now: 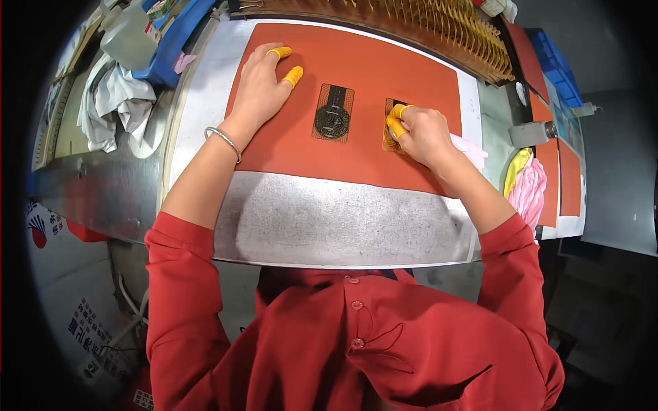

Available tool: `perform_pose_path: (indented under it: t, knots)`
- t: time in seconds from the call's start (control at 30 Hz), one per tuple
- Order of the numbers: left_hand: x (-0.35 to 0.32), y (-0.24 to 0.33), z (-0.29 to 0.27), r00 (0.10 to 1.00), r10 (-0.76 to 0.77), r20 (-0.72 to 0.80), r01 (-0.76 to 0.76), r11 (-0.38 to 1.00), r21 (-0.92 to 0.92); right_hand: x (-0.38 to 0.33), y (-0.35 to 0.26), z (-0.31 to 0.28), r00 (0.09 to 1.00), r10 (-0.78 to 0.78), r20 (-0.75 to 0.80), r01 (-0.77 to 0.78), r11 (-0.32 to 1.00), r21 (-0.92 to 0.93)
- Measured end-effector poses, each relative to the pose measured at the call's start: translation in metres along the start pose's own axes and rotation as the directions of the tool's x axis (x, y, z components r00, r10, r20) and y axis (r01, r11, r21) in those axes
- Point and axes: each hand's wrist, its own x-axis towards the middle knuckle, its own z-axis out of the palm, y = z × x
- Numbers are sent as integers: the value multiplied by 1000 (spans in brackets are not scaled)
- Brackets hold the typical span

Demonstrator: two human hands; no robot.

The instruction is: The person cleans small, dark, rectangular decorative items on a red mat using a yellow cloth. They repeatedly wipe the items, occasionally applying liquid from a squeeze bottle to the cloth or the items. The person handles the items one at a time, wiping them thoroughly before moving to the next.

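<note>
My left hand [260, 85] rests near the upper left of an orange-red mat [295, 154]. Its thumb and index finger wear yellow finger cots and are spread apart with nothing between them. To its right, a thin gold-and-black plate [333, 116] with a round emblem lies flat on the mat. My right hand [425, 133], also in yellow finger cots, has its fingers closed at a second gold-and-black plate [388, 142]. The hand covers much of that plate, and whether the plate is lifted I cannot tell.
A rack of upright gold plates [445, 34] stands along the far edge. At left are a white cloth [116, 103], a translucent jug [129, 38] and a blue bin [168, 48]. Pink cloth [528, 185] and a metal can with a spout [533, 133] sit at right.
</note>
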Motion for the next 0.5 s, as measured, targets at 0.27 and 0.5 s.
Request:
perform_pose_path:
  t: [0.27,0.5]
  knots:
    - [2,-2,3,999,21,-23,-21,1000,15,15,11,0,994,-93,-63,96,994,53]
    - [-1,-7,5,999,15,-39,-16,999,-38,-8,13,2,963,-267,32,264,961,75]
